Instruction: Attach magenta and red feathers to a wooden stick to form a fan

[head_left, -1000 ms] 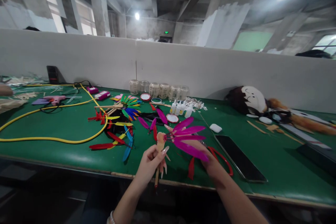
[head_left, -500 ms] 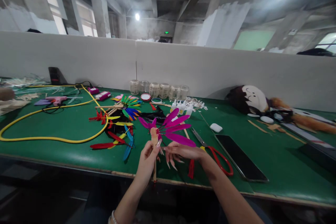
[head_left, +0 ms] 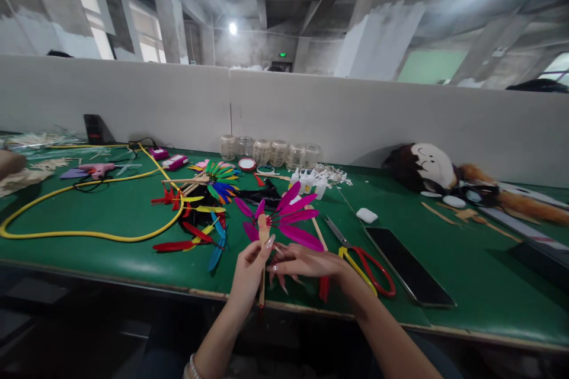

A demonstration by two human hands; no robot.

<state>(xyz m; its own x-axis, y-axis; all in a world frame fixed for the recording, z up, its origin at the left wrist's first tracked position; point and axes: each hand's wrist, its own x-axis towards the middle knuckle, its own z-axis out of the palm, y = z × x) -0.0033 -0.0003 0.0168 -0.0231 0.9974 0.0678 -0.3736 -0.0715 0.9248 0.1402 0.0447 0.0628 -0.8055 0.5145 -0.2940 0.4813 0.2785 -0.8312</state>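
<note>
My left hand [head_left: 249, 269] is closed on a wooden stick [head_left: 262, 266] held upright above the near edge of the green table [head_left: 111, 213]. A fan of magenta feathers [head_left: 293, 216] spreads from the stick's top toward the right. My right hand [head_left: 306, 260] lies just right of the stick, its fingers reaching in under the feathers and touching the stick near my left fingers. Whether it grips anything I cannot make out. Loose magenta feathers [head_left: 249, 210] lie behind the stick.
Red-handled scissors [head_left: 364, 257] and a dark phone [head_left: 409, 266] lie to the right. A heap of coloured feathers [head_left: 204, 207], a yellow hose [head_left: 89, 231], several jars [head_left: 267, 151], small glue bottles [head_left: 306, 180], a pink glue gun [head_left: 95, 170] and a plush doll [head_left: 422, 169] are on the table.
The feather fan has dropped and shifted left. My right hand moved from under the feathers on the right to beside the stick, its fingers now against my left hand.
</note>
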